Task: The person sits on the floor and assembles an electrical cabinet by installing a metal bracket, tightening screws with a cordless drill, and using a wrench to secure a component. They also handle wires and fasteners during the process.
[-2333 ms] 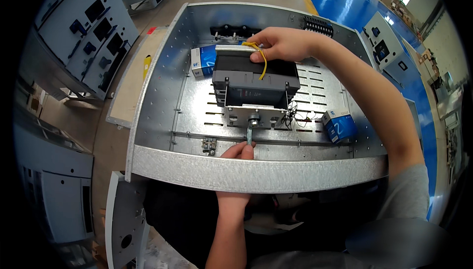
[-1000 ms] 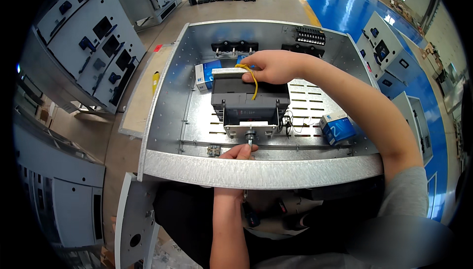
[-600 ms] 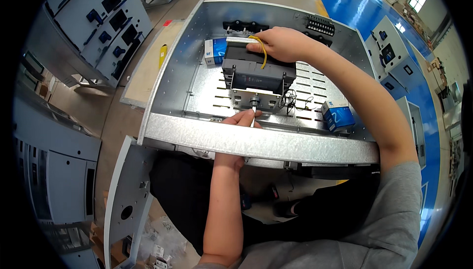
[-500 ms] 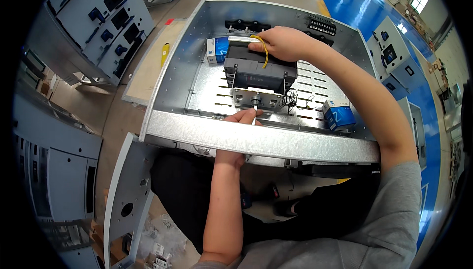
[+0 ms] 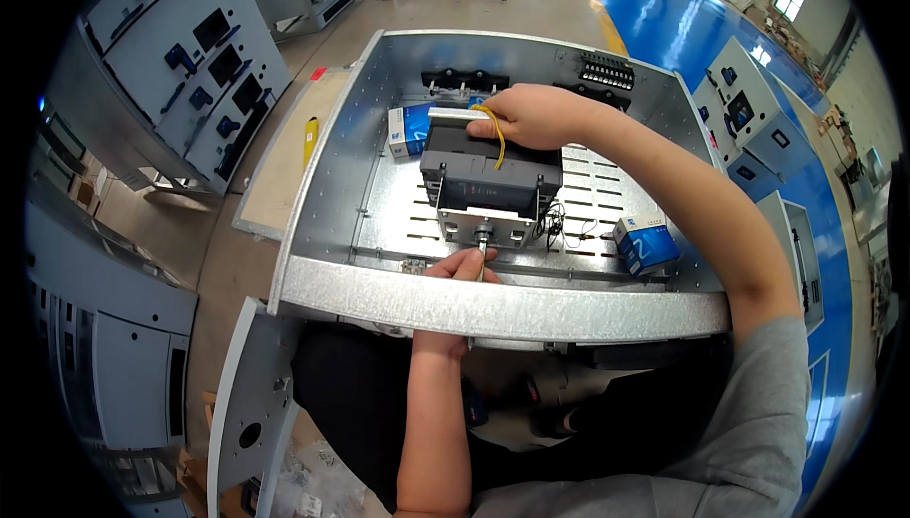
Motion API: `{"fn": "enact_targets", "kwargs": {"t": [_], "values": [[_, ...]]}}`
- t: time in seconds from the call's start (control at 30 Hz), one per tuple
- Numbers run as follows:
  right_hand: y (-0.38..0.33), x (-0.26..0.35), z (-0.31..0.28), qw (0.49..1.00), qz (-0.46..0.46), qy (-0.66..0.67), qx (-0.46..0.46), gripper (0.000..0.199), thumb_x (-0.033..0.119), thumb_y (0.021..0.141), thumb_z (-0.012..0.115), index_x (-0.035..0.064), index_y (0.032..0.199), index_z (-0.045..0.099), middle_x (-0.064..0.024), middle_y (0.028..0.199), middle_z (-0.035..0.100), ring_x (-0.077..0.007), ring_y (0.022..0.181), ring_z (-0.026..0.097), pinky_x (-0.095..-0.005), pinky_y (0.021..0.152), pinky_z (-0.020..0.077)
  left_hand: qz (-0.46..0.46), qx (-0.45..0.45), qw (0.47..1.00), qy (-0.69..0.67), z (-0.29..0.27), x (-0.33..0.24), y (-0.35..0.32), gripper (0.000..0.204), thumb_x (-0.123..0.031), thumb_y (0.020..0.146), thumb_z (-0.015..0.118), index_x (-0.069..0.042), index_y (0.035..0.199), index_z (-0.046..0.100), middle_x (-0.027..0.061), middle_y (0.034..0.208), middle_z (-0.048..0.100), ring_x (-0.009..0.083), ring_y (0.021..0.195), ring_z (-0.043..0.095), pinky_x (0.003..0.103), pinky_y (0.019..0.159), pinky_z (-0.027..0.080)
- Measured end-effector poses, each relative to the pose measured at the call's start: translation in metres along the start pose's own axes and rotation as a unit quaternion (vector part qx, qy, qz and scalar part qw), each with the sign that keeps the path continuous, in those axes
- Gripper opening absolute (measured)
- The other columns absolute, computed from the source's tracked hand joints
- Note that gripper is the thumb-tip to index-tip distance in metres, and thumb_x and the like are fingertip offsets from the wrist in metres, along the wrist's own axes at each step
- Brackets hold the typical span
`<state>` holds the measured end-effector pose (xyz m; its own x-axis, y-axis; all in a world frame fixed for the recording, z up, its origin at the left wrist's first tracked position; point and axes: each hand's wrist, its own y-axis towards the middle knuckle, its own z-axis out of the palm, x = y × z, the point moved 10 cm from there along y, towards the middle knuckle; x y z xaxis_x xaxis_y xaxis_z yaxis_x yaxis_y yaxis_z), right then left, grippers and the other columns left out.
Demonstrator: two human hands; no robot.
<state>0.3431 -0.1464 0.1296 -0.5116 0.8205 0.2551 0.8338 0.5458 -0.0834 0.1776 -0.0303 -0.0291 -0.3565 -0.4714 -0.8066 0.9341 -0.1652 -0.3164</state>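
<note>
A boxy dark grey electrical unit (image 5: 488,174) stands on a metal bracket (image 5: 507,232) inside an open sheet-metal enclosure (image 5: 502,305). My right hand (image 5: 536,117) is closed over the unit's far upper edge, thumb toward me, by a silver strip (image 5: 453,113) and a looped yellow wire (image 5: 500,146). From below the near rail, my left hand (image 5: 457,265) reaches up, its fingers closed round a slim metal tool (image 5: 482,254). That tool's tip meets a round fitting (image 5: 483,233) on the bracket's front. The rail hides part of the left wrist and the tool's lower end.
Blue-and-white boxes lie at the unit's far left (image 5: 410,129) and right (image 5: 646,244). Thin black wires (image 5: 550,224) hang beside the bracket. Black holders (image 5: 464,80) and a terminal strip (image 5: 607,72) line the far wall. A grey door panel (image 5: 248,395) hangs at the near left.
The whole scene sits slightly lower in the picture, as my head view has tilted up. Both hands keep their places on the unit and the tool.
</note>
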Motion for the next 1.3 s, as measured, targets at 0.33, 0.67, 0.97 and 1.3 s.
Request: {"fn": "enact_targets", "kwargs": {"t": [0.33, 0.67, 0.97, 1.3], "values": [[-0.006, -0.003, 0.004, 1.0, 0.005, 0.003, 0.008, 0.063, 0.061, 0.103, 0.05, 0.0018, 0.1, 0.072, -0.0189, 0.089, 0.071, -0.0379, 0.086, 0.069, -0.0469, 0.077, 0.0522, -0.046, -0.016, 0.999, 0.013, -0.002, 0.003, 0.004, 0.023, -0.023, 0.101, 0.068, 0.0, 0.106, 0.071, 0.008, 0.075, 0.074, 0.0144, 0.059, 0.07, 0.028, 0.054, 0.055], [-0.016, -0.002, -0.009, 1.0, -0.006, 0.02, 0.019, 0.065, 0.063, 0.098, 0.057, 0.0005, 0.11, 0.071, -0.023, 0.102, 0.072, -0.042, 0.099, 0.068, -0.0479, 0.086, 0.0527, 0.0, -0.03, 0.999, -0.018, 0.003, -0.009, 0.008, 0.028, -0.016, 0.097, 0.072, 0.001, 0.119, 0.068, 0.0115, 0.092, 0.076, 0.0185, 0.082, 0.074, 0.031, 0.069, 0.06], [-0.162, 0.043, -0.071, 0.978, -0.011, -0.146, -0.149, 0.048, 0.037, 0.1, 0.067, 0.0066, 0.137, 0.06, -0.0164, 0.122, 0.069, -0.0272, 0.099, 0.071, -0.0385, 0.084, 0.0592, 0.047, -0.044, 0.998, -0.028, -0.021, -0.004, 0.022, 0.028, -0.01, 0.089, 0.08, -0.001, 0.115, 0.072, 0.008, 0.104, 0.075, 0.0165, 0.093, 0.07, 0.03, 0.082, 0.055], [-0.477, 0.04, -0.007, 0.818, -0.199, 0.536, -0.065, 0.035, 0.038, 0.098, 0.072, 0.0057, 0.084, 0.071, -0.005, 0.075, 0.067, -0.0179, 0.072, 0.068, -0.0325, 0.062, 0.053, 0.047, -0.036, 0.998, 0.002, -0.047, 0.015, 0.048, 0.035, -0.015, 0.095, 0.074, 0.0, 0.126, 0.069, 0.0109, 0.113, 0.075, 0.0223, 0.102, 0.071, 0.034, 0.089, 0.056]]}}
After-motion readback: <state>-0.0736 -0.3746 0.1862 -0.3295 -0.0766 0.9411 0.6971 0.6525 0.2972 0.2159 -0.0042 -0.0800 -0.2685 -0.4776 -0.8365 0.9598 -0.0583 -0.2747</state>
